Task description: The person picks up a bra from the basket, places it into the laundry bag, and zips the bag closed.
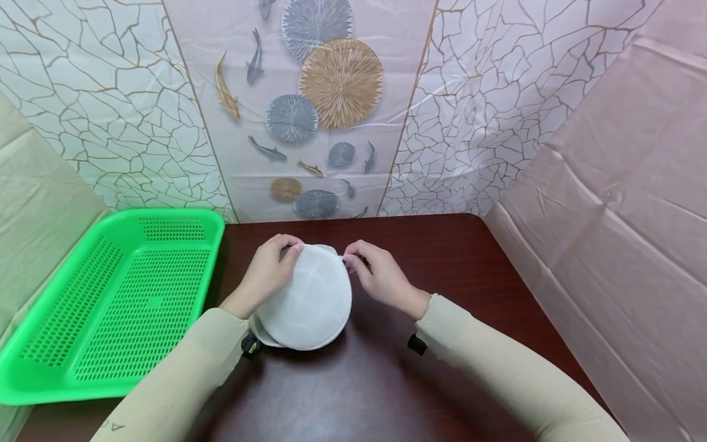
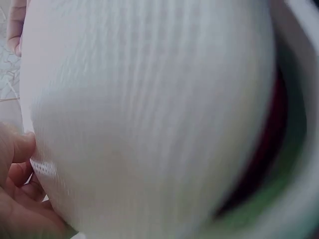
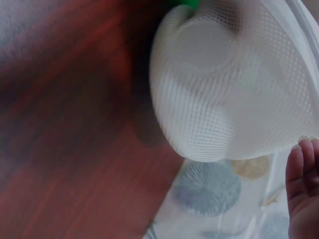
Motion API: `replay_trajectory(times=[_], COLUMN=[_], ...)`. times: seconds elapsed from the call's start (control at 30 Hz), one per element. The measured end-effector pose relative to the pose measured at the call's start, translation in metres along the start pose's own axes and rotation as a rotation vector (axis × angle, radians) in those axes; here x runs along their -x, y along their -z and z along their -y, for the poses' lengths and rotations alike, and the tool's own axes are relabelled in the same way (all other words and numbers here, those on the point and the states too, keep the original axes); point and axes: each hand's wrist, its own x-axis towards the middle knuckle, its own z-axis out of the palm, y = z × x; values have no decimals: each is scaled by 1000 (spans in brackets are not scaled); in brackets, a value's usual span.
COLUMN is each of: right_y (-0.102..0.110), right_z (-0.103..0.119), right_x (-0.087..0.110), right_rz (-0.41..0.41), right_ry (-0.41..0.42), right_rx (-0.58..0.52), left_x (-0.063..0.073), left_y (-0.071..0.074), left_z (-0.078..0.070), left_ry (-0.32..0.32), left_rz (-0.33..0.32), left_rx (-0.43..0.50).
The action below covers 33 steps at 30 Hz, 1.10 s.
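Note:
A round white mesh laundry bag [image 1: 309,301] is held up over the table, its flat circular face toward the head camera. My left hand [image 1: 269,270] pinches its upper left rim between thumb and fingers; in the left wrist view the thumb lies on the mesh and the fingers curl behind the edge. At the upper right rim, the fingertips of my right hand [image 1: 378,273] pinch the edge, where a small dark bit shows. Seen in the right wrist view, the bag's mesh side [image 3: 194,109] bulges out, with a paler round patch in it.
To the left stands a large green plastic basket [image 1: 215,245] with slotted sides and bottom. The dark reddish-brown table [image 1: 442,252] meets a patterned wall covering [image 1: 309,159] at the back. Pinkish fabric [image 1: 618,202] hangs along the right side.

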Motion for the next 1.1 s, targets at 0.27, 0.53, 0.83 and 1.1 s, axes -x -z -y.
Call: replay_trajectory(times=[0.27, 0.53, 0.83, 1.1], right_y=[10, 3, -3, -11], right_z=[1, -2, -2, -1], right_x=[-6, 0, 1, 4], right_rz=[-41, -8, -15, 11], right_ry=[28, 3, -20, -11], right_rx=[59, 54, 55, 25], left_x=[-1, -1, 2, 6], left_y=[1, 5, 5, -10], left_z=[-3, 12, 3, -17], left_ry=[33, 90, 98, -42], left_rz=[30, 24, 83, 134], left_rx=[60, 14, 36, -79])
